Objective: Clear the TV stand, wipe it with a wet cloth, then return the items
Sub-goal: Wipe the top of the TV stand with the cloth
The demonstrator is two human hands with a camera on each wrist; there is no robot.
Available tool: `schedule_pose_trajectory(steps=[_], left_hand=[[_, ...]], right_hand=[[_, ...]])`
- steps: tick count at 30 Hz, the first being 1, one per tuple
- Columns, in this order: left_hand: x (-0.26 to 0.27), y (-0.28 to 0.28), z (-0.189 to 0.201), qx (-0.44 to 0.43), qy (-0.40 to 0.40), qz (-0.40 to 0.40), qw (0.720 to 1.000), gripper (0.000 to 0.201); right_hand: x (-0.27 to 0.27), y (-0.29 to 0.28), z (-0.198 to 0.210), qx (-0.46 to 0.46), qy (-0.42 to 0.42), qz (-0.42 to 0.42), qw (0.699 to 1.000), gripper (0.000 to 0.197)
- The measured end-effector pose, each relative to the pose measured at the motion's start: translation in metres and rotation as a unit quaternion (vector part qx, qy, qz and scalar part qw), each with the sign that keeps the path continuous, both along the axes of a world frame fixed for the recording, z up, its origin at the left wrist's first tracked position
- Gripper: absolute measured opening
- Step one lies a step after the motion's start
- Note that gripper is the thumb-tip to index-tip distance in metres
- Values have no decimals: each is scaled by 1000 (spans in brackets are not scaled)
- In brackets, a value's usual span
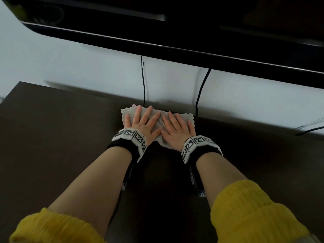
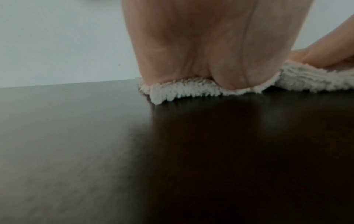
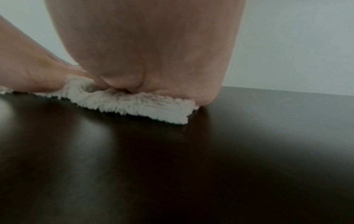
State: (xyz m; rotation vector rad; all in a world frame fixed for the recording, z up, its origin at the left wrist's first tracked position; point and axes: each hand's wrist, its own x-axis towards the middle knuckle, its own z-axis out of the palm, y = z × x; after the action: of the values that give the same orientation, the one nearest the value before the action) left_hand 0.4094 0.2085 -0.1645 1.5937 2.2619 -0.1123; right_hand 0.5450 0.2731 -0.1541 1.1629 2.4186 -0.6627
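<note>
A fluffy off-white cloth [image 1: 159, 114] lies flat on the dark brown TV stand top [image 1: 52, 137], close to its back edge by the wall. My left hand [image 1: 142, 120] presses on the cloth's left half with fingers straight and spread. My right hand [image 1: 177, 126] presses on its right half the same way, thumbs nearly meeting. In the left wrist view the heel of the left hand [image 2: 206, 53] bears down on the cloth [image 2: 184, 90]. The right wrist view shows the right hand's heel [image 3: 153, 60] on the cloth [image 3: 138, 106]. No other items stand on the visible part of the stand.
A black TV [image 1: 175, 28] hangs on the pale wall [image 1: 70, 64] above the stand. Two thin black cables [image 1: 144, 81] [image 1: 201, 90] drop from it behind the stand's back edge, just beyond the cloth. Another cable [image 1: 308, 130] lies at the right. The stand's left end [image 1: 10, 95] is in view.
</note>
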Motion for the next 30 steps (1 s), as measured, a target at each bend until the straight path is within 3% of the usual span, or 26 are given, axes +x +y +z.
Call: schedule_pose_trajectory(steps=[6, 15, 22, 30], left_hand=[[30, 0, 0, -13, 4, -4, 1000, 60], [70, -66, 11, -54, 17, -27, 998, 62], [106, -160, 18, -92, 3, -57, 994, 71], [136, -280, 23, -119, -7, -104, 987, 64]], right_hand=[[35, -6, 0, 52, 10, 51, 997, 57], [74, -68, 6, 46, -10, 68, 997, 59], [113, -161, 9, 35, -26, 64, 997, 63], [147, -290, 15, 7, -48, 30, 998, 64]])
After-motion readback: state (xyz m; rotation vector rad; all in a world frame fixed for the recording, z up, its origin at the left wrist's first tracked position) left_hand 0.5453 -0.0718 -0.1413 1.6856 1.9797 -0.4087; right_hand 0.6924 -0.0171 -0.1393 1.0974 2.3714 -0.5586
